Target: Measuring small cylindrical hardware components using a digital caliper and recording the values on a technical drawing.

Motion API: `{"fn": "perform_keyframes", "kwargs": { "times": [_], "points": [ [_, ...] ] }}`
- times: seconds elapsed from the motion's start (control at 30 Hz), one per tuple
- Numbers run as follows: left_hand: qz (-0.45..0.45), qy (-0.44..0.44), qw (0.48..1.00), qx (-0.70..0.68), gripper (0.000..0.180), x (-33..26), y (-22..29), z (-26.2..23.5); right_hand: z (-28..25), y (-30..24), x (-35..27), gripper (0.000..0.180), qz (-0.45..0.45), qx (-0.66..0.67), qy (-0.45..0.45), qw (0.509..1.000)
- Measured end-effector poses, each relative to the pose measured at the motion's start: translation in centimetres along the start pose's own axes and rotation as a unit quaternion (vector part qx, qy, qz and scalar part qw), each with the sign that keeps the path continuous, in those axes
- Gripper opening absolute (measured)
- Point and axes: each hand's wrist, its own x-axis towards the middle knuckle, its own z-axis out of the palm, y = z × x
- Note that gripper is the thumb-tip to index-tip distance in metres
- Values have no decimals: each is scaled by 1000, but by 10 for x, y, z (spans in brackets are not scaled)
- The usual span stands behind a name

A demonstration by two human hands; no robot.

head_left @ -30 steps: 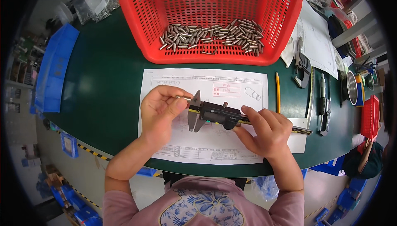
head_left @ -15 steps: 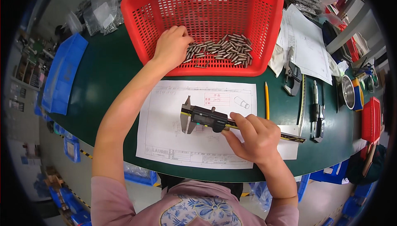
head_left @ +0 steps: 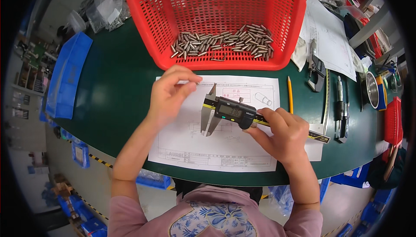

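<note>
My left hand (head_left: 168,95) is over the upper left of a printed drawing sheet (head_left: 173,144), thumb and forefinger pinched together. A small metal pin seems to sit at the fingertips, mostly hidden by them. My right hand (head_left: 285,136) grips a digital caliper (head_left: 235,113) by its beam, the thumb below the slider. The caliper's jaws point left and stand slightly apart, with nothing between them, above the sheet. Beyond both hands, a red perforated plastic basket (head_left: 225,65) holds many short metal pins (head_left: 253,42) in a loose pile along its near side.
Right of the sheet lie a yellow pencil (head_left: 290,95), a steel ruler (head_left: 326,100) and two micrometers (head_left: 318,71). A blue bin (head_left: 69,76) stands at the left of the green table (head_left: 112,63). At the far right are a metal bowl (head_left: 372,90) and a smaller red basket (head_left: 393,120).
My left hand has come out of the red basket toward me, down to the caliper's jaws, fingers pinched. The caliper stays in my right hand. The view has shifted slightly.
</note>
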Motion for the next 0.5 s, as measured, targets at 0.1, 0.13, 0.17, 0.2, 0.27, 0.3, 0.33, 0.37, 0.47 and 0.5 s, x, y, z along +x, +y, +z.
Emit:
{"fn": "perform_keyframes", "kwargs": {
  "times": [0.1, 0.13, 0.17, 0.2, 0.27, 0.3, 0.33, 0.37, 0.47, 0.5],
  "points": [
    [-55, 37, 989, -133, 15, -22, 12, 4, 1, -6, 3, 32, -24, -6, -31, 999],
    [-84, 47, 974, -204, 14, -24, 16, 5, 0, -7, 3, 33, -26, -1, -46, 999],
    [-86, 52, 973, -205, 14, -26, 16, 5, 1, -9, 3, 33, -29, 4, -59, 998],
    [-67, 48, 976, -203, 14, -28, 15, 6, 1, -10, 3, 33, -33, 6, -63, 997],
    [-48, 47, 977, -203, 13, -31, 15, 5, 3, -11, 4, 34, -34, 24, -61, 997],
    [-49, 44, 976, -206, 13, -31, 16, 4, 3, -12, 3, 34, -36, 23, -65, 997],
    [-50, 41, 976, -208, 13, -32, 16, 4, 3, -12, 3, 35, -33, 24, -65, 997],
    [-51, 45, 975, -210, 13, -33, 16, 4, 3, -12, 3, 36, -30, 27, -65, 997],
    [-58, 45, 975, -212, 13, -35, 17, 3, 4, -11, 3, 36, -37, 36, -61, 997],
    [-57, 43, 974, -214, 12, -35, 18, 3, 4, -11, 3, 36, -38, 37, -63, 997]
  ]
}}
